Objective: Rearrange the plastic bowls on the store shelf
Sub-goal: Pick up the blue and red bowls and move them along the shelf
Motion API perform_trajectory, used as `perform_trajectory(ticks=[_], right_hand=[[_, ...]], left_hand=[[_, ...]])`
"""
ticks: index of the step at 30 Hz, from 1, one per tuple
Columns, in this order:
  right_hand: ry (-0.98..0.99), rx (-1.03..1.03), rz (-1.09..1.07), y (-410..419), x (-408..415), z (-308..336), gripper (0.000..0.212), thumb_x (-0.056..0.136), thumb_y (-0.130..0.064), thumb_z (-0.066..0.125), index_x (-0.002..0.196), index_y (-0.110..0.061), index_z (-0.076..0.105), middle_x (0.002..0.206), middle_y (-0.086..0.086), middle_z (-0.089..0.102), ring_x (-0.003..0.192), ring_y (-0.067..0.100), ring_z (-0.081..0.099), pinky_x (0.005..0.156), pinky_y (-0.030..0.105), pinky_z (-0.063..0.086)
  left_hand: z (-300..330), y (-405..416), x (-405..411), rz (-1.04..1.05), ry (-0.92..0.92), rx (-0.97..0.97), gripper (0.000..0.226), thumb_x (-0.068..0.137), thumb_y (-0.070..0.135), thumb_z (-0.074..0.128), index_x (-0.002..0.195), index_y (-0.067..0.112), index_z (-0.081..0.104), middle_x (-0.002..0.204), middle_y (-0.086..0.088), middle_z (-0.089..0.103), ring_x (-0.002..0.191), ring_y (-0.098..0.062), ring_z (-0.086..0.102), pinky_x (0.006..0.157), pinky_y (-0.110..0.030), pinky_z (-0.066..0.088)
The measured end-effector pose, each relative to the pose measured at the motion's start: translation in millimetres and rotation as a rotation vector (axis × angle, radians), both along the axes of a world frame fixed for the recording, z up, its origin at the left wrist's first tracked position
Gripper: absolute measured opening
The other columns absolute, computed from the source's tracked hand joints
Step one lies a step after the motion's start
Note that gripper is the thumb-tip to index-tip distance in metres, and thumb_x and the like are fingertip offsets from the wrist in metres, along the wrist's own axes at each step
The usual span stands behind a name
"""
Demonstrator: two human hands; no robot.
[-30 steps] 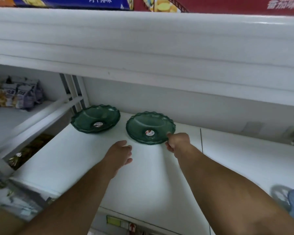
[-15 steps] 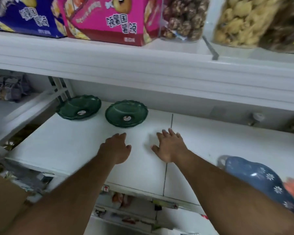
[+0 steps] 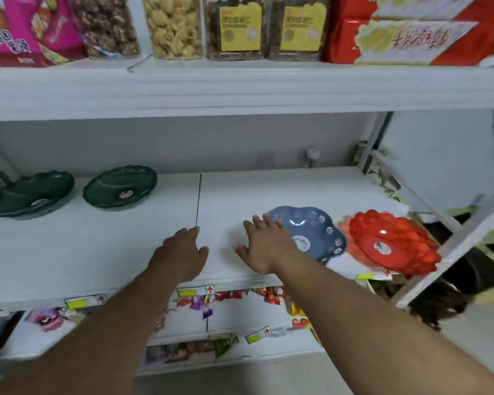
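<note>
Two green bowls, one (image 3: 30,195) by the shelf's (image 3: 97,246) back left corner and the other (image 3: 120,187) just right of it, sit side by side, while a blue bowl (image 3: 311,229) and a red bowl (image 3: 391,242) lie toward the front right edge. The left hand (image 3: 181,252) hovers over the shelf's front middle, its grip loosely spread and empty. The right hand (image 3: 264,246) is beside it with fingers splayed, holding nothing, its far side at the blue bowl's near rim.

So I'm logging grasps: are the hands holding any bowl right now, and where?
Nothing is held. Left hand and right hand are open; the right overlaps the blue bowl rim.
</note>
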State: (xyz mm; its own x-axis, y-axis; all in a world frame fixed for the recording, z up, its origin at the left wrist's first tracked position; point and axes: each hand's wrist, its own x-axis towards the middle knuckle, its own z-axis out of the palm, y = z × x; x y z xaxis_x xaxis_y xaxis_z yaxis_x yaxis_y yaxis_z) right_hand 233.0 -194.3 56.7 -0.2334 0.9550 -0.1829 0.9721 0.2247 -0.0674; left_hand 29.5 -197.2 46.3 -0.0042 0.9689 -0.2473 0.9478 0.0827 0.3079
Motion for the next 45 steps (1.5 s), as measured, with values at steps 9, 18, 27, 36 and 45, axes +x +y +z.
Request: perform_trajectory(ticks=[9,18,27,36,45], right_hand=[[0.028,0.034,-0.129,-87,106,4,0.077,0.097,-0.059,0.031,0.159,-0.015,0.017,0.168,0.011,0.014,0.155,0.032,0.006,0.124,0.053,0.008],[0.086,0.044,-0.2,-126,244,-11,0.075,0.097,-0.057,0.032,0.159,-0.016,0.018,0.168,0.01,0.016,0.155,0.031,0.011,0.124,0.049,0.014],[0.145,0.076,-0.321,-133,362,-39,0.067,0.096,-0.055,0.038,0.147,-0.012,0.039,0.156,0.011,0.042,0.141,0.035,0.039,0.11,0.047,0.038],[0.43,0.181,-0.662,-104,393,-68,0.064,0.087,-0.048,0.059,0.13,-0.002,0.044,0.119,0.021,0.062,0.106,0.043,0.061,0.084,0.048,0.055],[1.175,-0.199,-1.171,-50,387,-79,0.027,0.093,-0.023,0.06,0.097,0.002,0.067,0.081,0.018,0.073,0.059,0.027,0.069,0.049,0.028,0.057]], left_hand=[[-6,-74,106,-0.08,-0.096,0.039,0.067,0.098,0.045,0.041,0.157,0.022,0.02,0.164,-0.005,0.023,0.147,-0.029,0.029,0.118,-0.044,0.03],[-11,-107,225,-0.022,-0.08,0.023,0.066,0.097,0.045,0.043,0.156,0.023,0.021,0.162,-0.003,0.028,0.143,-0.028,0.035,0.112,-0.044,0.037],[-34,-118,315,0.024,-0.028,0.054,0.062,0.095,0.046,0.043,0.151,0.025,0.029,0.156,-0.002,0.039,0.135,-0.029,0.046,0.105,-0.043,0.043],[-65,-80,319,0.318,-0.019,0.122,0.058,0.095,0.05,0.042,0.143,0.016,0.04,0.143,-0.01,0.05,0.126,-0.033,0.052,0.099,-0.047,0.049],[-95,-13,294,0.944,-1.007,-0.034,0.037,0.095,0.028,0.054,0.117,-0.002,0.058,0.103,-0.019,0.068,0.084,-0.03,0.068,0.075,-0.042,0.061]])
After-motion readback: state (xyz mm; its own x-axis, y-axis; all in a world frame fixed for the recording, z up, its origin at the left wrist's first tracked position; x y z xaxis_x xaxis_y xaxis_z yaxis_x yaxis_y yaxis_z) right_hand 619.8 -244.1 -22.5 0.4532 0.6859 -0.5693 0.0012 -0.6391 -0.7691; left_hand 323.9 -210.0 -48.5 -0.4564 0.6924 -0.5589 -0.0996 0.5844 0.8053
